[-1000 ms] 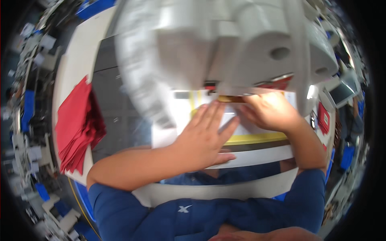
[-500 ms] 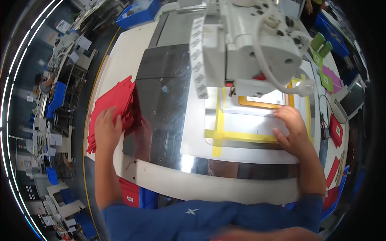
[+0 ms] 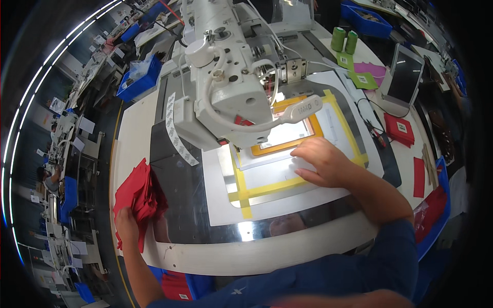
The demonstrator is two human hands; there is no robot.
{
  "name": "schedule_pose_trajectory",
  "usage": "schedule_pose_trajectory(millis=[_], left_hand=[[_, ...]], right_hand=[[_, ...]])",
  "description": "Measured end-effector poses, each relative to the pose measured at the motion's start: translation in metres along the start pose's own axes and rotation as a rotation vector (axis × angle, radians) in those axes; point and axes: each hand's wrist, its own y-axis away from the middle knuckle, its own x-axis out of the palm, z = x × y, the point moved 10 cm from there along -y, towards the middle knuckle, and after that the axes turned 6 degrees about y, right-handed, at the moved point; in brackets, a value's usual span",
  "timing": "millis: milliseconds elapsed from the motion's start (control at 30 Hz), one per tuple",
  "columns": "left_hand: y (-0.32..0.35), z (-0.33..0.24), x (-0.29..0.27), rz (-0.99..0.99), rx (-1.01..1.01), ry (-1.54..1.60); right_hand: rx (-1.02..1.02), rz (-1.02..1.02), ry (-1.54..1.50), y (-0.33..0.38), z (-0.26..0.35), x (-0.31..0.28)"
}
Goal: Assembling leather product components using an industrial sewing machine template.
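Note:
My left hand point(image 3: 127, 226) is at the near-left edge of a pile of red fabric pieces point(image 3: 137, 191) on the left of the table. Its fingers are closed on the fabric, and their tips are partly hidden. My right hand point(image 3: 322, 163) rests over a white plate point(image 3: 277, 179) edged with yellow tape, thumb and fingers apart, holding nothing. Its fingertips are close to the near edge of an orange-yellow frame point(image 3: 281, 148) that lies on the plate under the head of a white sewing machine point(image 3: 231, 87).
Green thread spools point(image 3: 344, 40), a screen point(image 3: 404, 74) and a red fabric bundle point(image 3: 399, 129) stand at the right. Blue bins point(image 3: 139, 77) are around the table. The machine's white hose and lamp point(image 3: 303, 109) hang over the frame.
The view has swung to the right. My left hand has gone from the top of the red pile to its near-left edge. My right hand stays beside the orange-yellow frame.

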Motion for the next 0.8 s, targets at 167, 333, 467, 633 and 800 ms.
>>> schedule_pose_trajectory(millis=[167, 333, 467, 633, 800], left_hand=[[-0.004, 0.011, 0.006, -0.016, -0.131, 0.138], [-0.004, 0.012, -0.010, -0.116, -0.166, 0.318], [-0.022, 0.015, -0.005, -0.148, -0.060, 0.269], [-0.043, 0.076, 0.031, -0.199, -0.097, 0.654], [-0.028, -0.071, -0.025, -0.205, 0.238, 0.128]], right_hand=[[0.041, 0.020, -0.003, 0.002, -0.005, 0.004], [0.030, -0.002, 0.016, 0.004, -0.005, 0.010], [0.027, 0.027, 0.019, 0.006, -0.006, 0.015], [0.069, 0.114, -0.013, 0.002, -0.010, 0.018], [0.061, 0.091, 0.001, 0.009, -0.014, 0.017]])
